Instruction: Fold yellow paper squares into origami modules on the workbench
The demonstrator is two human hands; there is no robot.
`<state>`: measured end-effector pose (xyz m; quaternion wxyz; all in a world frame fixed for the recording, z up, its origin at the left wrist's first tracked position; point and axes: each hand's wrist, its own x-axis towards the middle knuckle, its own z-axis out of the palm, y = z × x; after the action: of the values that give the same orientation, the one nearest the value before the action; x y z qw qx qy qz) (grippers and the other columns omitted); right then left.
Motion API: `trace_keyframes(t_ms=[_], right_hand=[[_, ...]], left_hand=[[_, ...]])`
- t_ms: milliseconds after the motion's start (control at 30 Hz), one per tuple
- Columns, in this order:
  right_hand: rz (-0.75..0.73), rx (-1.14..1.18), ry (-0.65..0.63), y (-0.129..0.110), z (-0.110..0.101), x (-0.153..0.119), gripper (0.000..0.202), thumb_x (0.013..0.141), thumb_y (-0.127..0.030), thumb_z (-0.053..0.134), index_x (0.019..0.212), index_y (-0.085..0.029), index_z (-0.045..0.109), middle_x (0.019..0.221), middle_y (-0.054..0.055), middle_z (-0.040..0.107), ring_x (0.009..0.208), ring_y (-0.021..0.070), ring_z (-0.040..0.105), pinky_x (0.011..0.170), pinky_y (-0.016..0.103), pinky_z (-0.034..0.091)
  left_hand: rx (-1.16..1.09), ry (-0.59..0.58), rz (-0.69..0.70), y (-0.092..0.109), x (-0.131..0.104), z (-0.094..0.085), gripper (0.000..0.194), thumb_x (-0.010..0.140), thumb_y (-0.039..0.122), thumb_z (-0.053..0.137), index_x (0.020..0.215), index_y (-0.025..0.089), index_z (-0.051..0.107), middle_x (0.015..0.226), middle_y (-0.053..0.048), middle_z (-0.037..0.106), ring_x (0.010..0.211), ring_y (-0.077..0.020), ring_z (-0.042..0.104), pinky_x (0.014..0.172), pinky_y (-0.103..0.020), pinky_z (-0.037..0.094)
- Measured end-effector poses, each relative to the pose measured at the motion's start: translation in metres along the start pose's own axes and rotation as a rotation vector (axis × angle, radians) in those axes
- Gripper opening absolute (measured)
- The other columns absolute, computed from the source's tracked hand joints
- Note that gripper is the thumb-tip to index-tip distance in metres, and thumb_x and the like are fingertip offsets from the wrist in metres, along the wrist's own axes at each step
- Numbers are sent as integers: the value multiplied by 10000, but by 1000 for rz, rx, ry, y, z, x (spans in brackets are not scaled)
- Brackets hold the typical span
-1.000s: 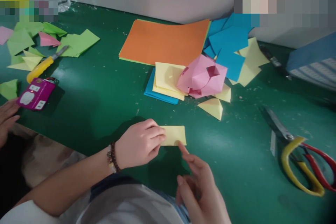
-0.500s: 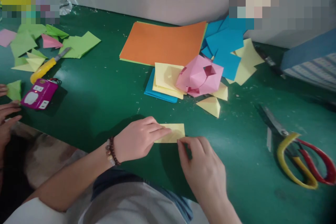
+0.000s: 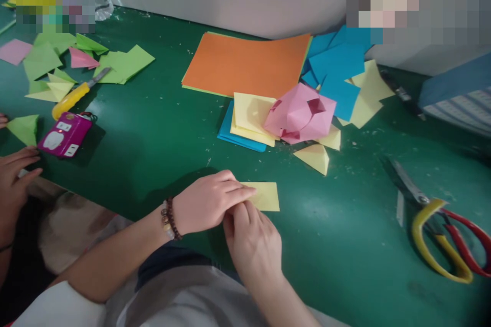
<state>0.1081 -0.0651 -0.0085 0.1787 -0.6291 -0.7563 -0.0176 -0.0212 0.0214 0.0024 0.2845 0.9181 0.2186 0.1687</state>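
A small yellow paper rectangle (image 3: 267, 196) lies flat on the green table. My left hand (image 3: 207, 199), with a beaded bracelet at the wrist, rests on the paper's left part, its fingers stretched out to the right. Against the paper's lower left edge, my right hand (image 3: 255, 240) has its fingers bent together, and their tips are hidden beside the left fingers. Just beyond the hands are folded yellow papers (image 3: 253, 115) on folded blue paper (image 3: 241, 135), and a pink folded paper shape (image 3: 303, 115).
Orange sheets (image 3: 249, 64) lie behind, with blue papers (image 3: 337, 64) to their right. Scissors (image 3: 425, 204) are at the right. At left are a yellow cutter (image 3: 72, 99), a purple box (image 3: 66, 135), green papers (image 3: 120, 65) and another person's hand (image 3: 15, 173).
My right hand has moved left along the paper's lower edge, from its right corner to the left fingers. My left hand stays on the paper. The view has shifted slightly.
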Motion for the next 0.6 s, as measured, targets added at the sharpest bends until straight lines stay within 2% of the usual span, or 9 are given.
trace_keyframes(t_ms=[100, 167, 233, 300, 433, 600], right_hand=[[-8, 211, -46, 2, -11, -4, 224, 934, -179, 424, 741, -199, 538, 620, 12, 575, 543, 145, 547, 508, 272, 409], [68, 392, -81, 9, -24, -12, 124, 927, -211, 458, 887, -199, 575, 761, 28, 669, 577, 126, 586, 551, 246, 466], [228, 484, -132, 16, -36, -22, 120, 921, -247, 490, 1015, -210, 555, 940, 49, 717, 430, 64, 490, 459, 205, 444], [329, 578, -188, 21, -42, -32, 120, 917, -260, 486, 1023, -221, 529, 982, 61, 726, 360, 45, 426, 381, 192, 402], [338, 655, -271, 21, -37, -40, 113, 904, -261, 451, 995, -225, 508, 964, 67, 741, 340, 55, 426, 355, 198, 391], [561, 618, -267, 29, -41, -43, 120, 902, -351, 472, 940, -239, 488, 1174, 107, 693, 371, 51, 432, 393, 204, 432]], left_hand=[[7, -4, -13, -1, -1, 2, 376, 912, 63, 423, 1270, 105, 528, 1178, -75, 666, 1023, -195, 548, 920, -349, 522], [26, -9, -21, -1, -1, 2, 386, 903, 45, 419, 1268, 105, 531, 1176, -76, 667, 1023, -195, 551, 919, -350, 522], [41, -7, -22, 0, -1, 2, 378, 900, 42, 426, 1257, 95, 537, 1167, -80, 671, 1018, -194, 554, 917, -348, 523], [43, 2, -24, 0, -1, 2, 365, 900, 49, 440, 1246, 101, 544, 1154, -79, 676, 1012, -192, 559, 909, -343, 525], [57, 4, -10, 1, 0, 1, 355, 894, 49, 451, 1226, 127, 551, 1165, -70, 668, 1011, -191, 559, 902, -349, 524], [68, 12, 7, 0, -2, 3, 349, 870, 41, 474, 1191, 127, 581, 1164, -66, 667, 1014, -200, 550, 910, -355, 523]])
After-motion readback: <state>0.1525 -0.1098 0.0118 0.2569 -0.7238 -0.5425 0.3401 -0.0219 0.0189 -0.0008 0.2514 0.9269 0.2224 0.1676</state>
